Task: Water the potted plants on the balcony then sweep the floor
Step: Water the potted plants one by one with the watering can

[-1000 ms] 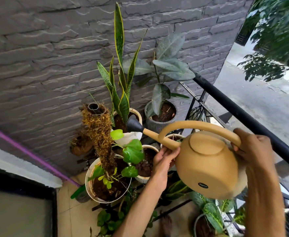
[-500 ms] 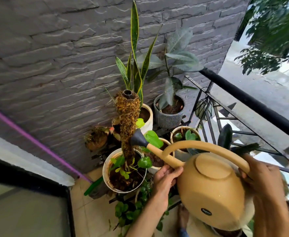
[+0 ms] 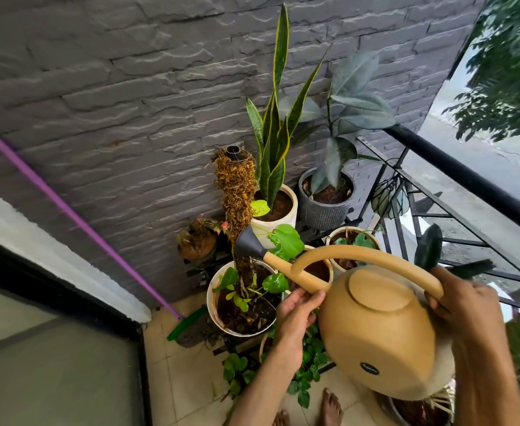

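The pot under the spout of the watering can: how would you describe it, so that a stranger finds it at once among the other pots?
Start at the grey brick wall and go down to the cluster of pots at its foot. The pot is the wide white one nearest the floor tiles, under the dark rose of the watering can. It alone holds a tall mossy pole with a climbing vine.

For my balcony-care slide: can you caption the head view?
Both hands tilt a tan watering can, its dark rose over the white moss-pole pot.

Single head-worn view, looking steeply down, close above hands, probably wide-angle
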